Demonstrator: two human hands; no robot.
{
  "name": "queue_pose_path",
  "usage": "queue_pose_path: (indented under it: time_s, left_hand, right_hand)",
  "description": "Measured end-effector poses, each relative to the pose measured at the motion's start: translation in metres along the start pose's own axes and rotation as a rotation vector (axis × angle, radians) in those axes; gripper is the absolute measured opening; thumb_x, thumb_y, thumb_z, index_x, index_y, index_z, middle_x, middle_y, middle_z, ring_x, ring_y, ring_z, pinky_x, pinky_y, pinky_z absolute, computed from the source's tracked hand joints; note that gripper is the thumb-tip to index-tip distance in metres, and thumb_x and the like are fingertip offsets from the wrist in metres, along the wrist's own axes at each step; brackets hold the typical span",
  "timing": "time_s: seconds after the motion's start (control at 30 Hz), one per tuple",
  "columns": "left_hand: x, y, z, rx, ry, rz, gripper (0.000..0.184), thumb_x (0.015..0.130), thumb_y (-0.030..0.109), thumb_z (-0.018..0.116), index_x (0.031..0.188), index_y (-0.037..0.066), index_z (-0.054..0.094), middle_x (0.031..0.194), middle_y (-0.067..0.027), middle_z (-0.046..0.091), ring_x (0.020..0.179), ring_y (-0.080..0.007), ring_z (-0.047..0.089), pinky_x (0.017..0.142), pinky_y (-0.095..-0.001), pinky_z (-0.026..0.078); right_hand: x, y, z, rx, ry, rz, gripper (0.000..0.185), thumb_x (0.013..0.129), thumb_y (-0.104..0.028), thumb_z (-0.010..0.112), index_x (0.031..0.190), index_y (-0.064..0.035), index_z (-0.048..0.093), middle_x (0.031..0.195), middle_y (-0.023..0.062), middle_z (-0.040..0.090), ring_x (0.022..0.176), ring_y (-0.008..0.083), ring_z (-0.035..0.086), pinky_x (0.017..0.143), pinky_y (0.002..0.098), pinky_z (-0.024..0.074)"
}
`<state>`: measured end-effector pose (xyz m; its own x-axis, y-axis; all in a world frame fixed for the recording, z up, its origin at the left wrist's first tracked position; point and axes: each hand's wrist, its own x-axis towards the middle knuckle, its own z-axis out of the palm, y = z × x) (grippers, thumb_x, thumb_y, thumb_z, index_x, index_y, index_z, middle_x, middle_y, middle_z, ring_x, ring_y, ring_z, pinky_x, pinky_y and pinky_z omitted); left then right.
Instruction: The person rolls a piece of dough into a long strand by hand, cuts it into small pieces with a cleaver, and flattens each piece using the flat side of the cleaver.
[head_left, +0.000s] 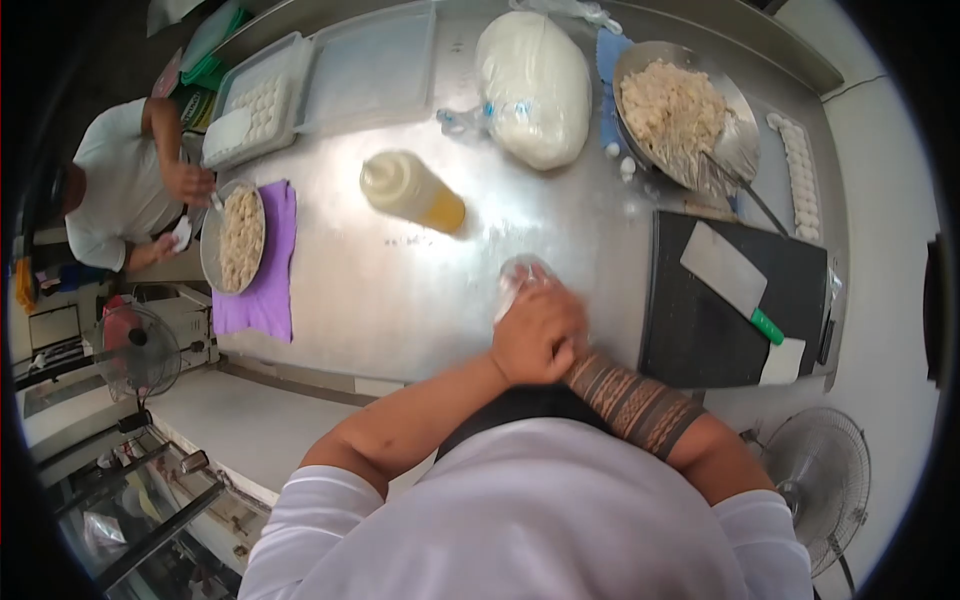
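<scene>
My left hand (540, 332) is wrapped over my right hand near the wrist, close to the counter's front edge. Its fingers are closed and slightly blurred. Beyond it, the fingertips of my right hand (540, 272) show through clear thin plastic (520, 266), which looks like a disposable glove. The rest of the right hand is hidden under the left, and I cannot make out whether it holds anything. A squeeze bottle (412, 192) with yellow liquid stands on the steel counter ahead. Past it lies a large white dough mass in a plastic bag (535, 90).
To the right, a cleaver (725, 270) lies on a black board (690, 340), below a metal bowl of filling (675, 105) and a row of white pieces (797, 175). At left, a co-worker (120, 190) works beside another bowl (240, 240) on purple cloth (278, 300). Plastic trays (370, 70) stand behind.
</scene>
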<state>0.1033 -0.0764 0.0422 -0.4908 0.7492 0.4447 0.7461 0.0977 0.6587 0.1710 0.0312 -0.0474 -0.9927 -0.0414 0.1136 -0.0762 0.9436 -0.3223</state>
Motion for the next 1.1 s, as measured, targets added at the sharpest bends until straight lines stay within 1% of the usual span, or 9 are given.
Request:
queue_pose_path:
  time_s: [0.2,0.47,0.57,0.6,0.7,0.8,0.87,0.93,1.1]
  left_hand:
    - [0.013,-0.033,0.016,0.065,-0.18,0.093,0.035,0.077,0.019,0.07,0.106,-0.002,0.072,0.112,-0.0233,0.072,0.108,-0.0449,0.068,0.109,-0.0616,0.044]
    - [0.071,-0.09,0.031,0.135,-0.234,0.082,0.048,0.078,0.031,0.065,0.12,0.01,0.075,0.131,-0.0242,0.069,0.121,-0.0477,0.064,0.104,-0.0592,0.048]
    - [0.081,-0.083,0.044,0.23,0.135,-0.031,0.037,0.08,0.025,0.064,0.111,0.006,0.075,0.118,-0.0188,0.073,0.107,-0.0408,0.068,0.094,-0.0528,0.051]
    - [0.087,-0.103,0.05,0.094,0.234,-0.041,0.027,0.083,0.019,0.065,0.103,0.005,0.075,0.11,-0.014,0.075,0.106,-0.0349,0.07,0.094,-0.0454,0.053]
    - [0.125,-0.151,0.031,-0.882,0.155,-1.036,0.028,0.094,0.031,0.064,0.099,0.006,0.077,0.096,-0.0055,0.072,0.089,-0.0165,0.064,0.082,-0.0365,0.053]
    - [0.117,-0.153,0.024,0.011,0.042,-0.58,0.043,0.099,0.043,0.063,0.114,0.006,0.076,0.113,-0.0199,0.076,0.109,-0.0362,0.067,0.096,-0.0482,0.052]
    - [0.077,-0.119,0.044,0.647,-0.282,-0.366,0.077,0.101,0.053,0.06,0.161,0.009,0.043,0.166,-0.0304,0.037,0.146,-0.0491,0.046,0.121,-0.0502,0.038]
    - [0.064,-0.093,0.033,0.54,-0.476,-0.464,0.076,0.1,0.051,0.059,0.16,0.007,0.045,0.17,-0.0298,0.027,0.15,-0.0507,0.041,0.125,-0.0483,0.033]
    - [0.025,-0.006,-0.028,0.393,-0.706,-0.415,0.061,0.093,0.038,0.07,0.141,0.004,0.055,0.139,-0.029,0.061,0.129,-0.0464,0.061,0.11,-0.0491,0.048]
  right_hand:
    - [0.015,0.012,-0.001,-0.267,-0.294,0.053,0.063,0.106,-0.044,0.039,0.165,-0.0206,0.035,0.177,0.0042,0.025,0.165,0.0339,0.015,0.134,0.0486,0.0078]
    - [0.071,0.069,-0.007,-0.255,-0.082,0.011,0.063,0.105,-0.043,0.045,0.162,-0.0166,0.04,0.173,0.0098,0.03,0.163,0.0375,0.018,0.133,0.0528,0.0105]
    - [0.086,0.08,0.006,-0.579,-0.07,0.064,0.061,0.105,-0.043,0.047,0.16,-0.0158,0.044,0.169,0.0129,0.037,0.16,0.0359,0.024,0.132,0.0542,0.0156]
    - [0.086,0.07,-0.019,-0.345,-0.051,0.104,0.059,0.103,-0.042,0.054,0.155,-0.0131,0.049,0.164,0.0138,0.042,0.156,0.0343,0.031,0.131,0.0509,0.0189]
    - [0.093,0.058,-0.051,0.1,0.047,0.208,0.064,0.099,-0.047,0.066,0.148,-0.0074,0.056,0.158,0.0169,0.051,0.149,0.0345,0.042,0.128,0.0468,0.0262]
    - [0.06,0.083,-0.028,0.842,0.276,0.411,0.073,0.103,-0.058,0.059,0.15,-0.0026,0.053,0.157,0.021,0.052,0.147,0.0369,0.045,0.127,0.0474,0.0276]
    - [0.036,0.089,-0.029,1.335,0.44,0.588,0.08,0.105,-0.065,0.05,0.151,0.0013,0.049,0.156,0.0243,0.052,0.147,0.0377,0.046,0.126,0.0475,0.0289]
    - [0.011,0.074,-0.051,1.695,0.559,0.788,0.089,0.107,-0.072,0.037,0.151,0.0055,0.047,0.155,0.0277,0.052,0.147,0.0376,0.046,0.125,0.0475,0.031]
    - [-0.041,0.065,-0.061,1.759,0.494,0.847,0.096,0.107,-0.075,0.029,0.151,0.0089,0.045,0.152,0.0296,0.053,0.144,0.0383,0.05,0.123,0.0483,0.0337]
